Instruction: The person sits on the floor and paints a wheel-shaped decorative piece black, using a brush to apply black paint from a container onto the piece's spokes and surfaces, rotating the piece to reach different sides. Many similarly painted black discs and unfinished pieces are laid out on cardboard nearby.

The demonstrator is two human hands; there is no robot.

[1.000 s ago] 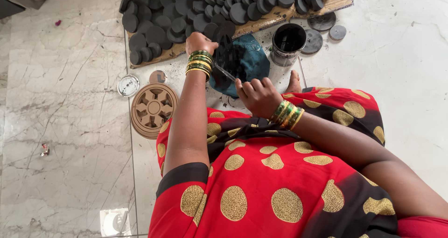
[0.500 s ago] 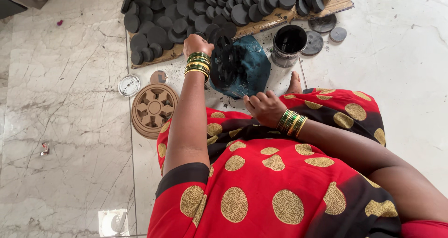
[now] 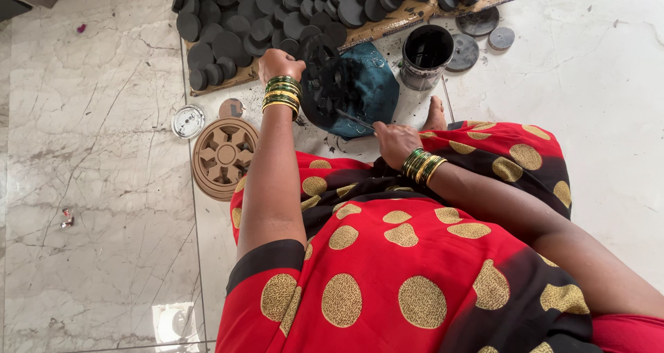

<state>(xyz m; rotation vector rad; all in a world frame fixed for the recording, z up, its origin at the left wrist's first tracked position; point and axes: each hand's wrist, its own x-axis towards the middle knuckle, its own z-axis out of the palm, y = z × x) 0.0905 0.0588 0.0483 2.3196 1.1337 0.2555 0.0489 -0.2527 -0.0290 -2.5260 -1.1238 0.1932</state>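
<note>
My left hand (image 3: 279,64) grips the left edge of a round black-painted cut-out disc (image 3: 326,86), held upright over a dark teal cloth (image 3: 374,83) on the floor. My right hand (image 3: 394,141) pinches a thin paintbrush (image 3: 353,120) whose tip touches the lower part of the disc. Both wrists carry green and gold bangles. A can of black paint (image 3: 426,55) stands just right of the cloth. My lap, in red cloth with gold dots, fills the foreground.
A wooden board (image 3: 394,22) at the top holds several black painted round pieces. An unpainted wooden cut-out disc (image 3: 223,157) and a small white lid (image 3: 187,120) lie left of my arm. Two dark lids (image 3: 477,22) sit by the can. Marble floor surrounds everything.
My right hand has dropped toward my knee and drawn the brush to the disc's lower edge. My left hand has tilted the disc more upright.
</note>
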